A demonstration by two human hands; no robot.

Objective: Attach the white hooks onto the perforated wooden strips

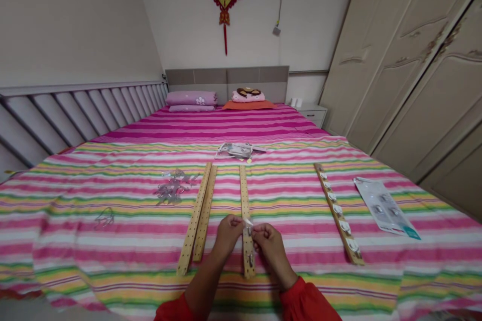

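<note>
A wooden strip with rows of holes (244,188) lies lengthwise on the striped cloth in front of me. Over its nearer half, my left hand (228,235) pinches a small whitish, see-through piece (248,222) from the left. My right hand (271,245) is closed at the same piece from the right, thumb and forefinger together. Just below the fingers a shiny metal hook shows on the strip, and another small hook (250,260) sits near its close end. Whether the pinched piece is stuck to the strip is too small to tell.
Two more holed strips (196,220) lie at left beside a pile of clear film pieces (175,186). A strip bearing several white hooks (336,209) lies right, near a hook package (386,206). More packages (236,150) lie farther back on the bed.
</note>
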